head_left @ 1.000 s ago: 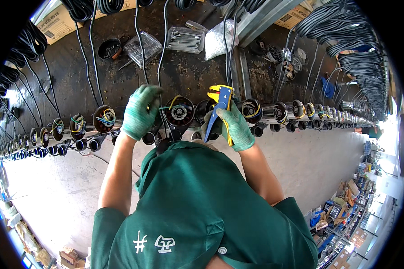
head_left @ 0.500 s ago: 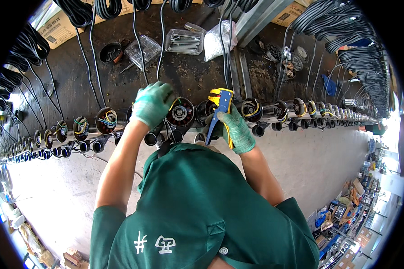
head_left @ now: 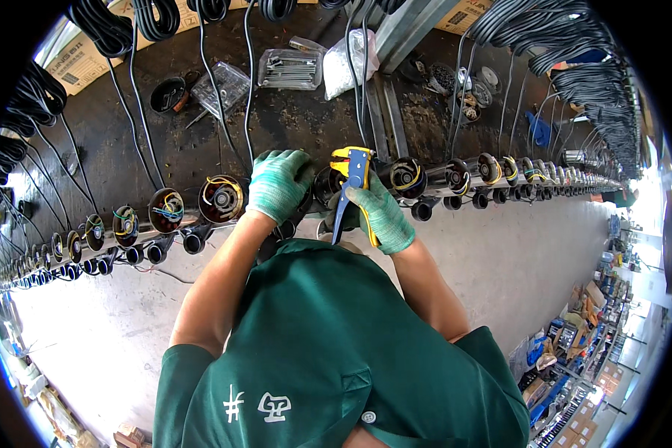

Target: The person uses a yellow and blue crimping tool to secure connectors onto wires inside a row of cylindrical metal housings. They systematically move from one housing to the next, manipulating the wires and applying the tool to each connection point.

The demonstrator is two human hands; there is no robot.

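Stands in a green shirt (head_left: pixel 366 321) at the near edge of a long dark bench (head_left: pixel 291 119), facing a row of round black housings (head_left: pixel 457 177) stretching off to both sides. Has hanks of black cable (head_left: pixel 101 33) along the far side, with single cords hanging down toward the row. Bends the green-gloved left hand (head_left: pixel 280 183) over the row, back upward, fingers close together and curled down across a mostly hidden housing; whether pinching anything underneath, cannot tell. Closes the green-gloved right hand (head_left: pixel 384 213) around a wire stripper (head_left: pixel 358 168), blue with yellow, thumb on the blue body, other fingers largely hidden behind. Holds the tool to the right of the left hand, near but apart, head pointing away from the body, handles toward the shirt. Has a dark open housing (head_left: pixel 325 183) in the gap between left hand and tool, and, just left of the left hand, another housing (head_left: pixel 222 200) with looped yellow wires (head_left: pixel 221 181) inside.
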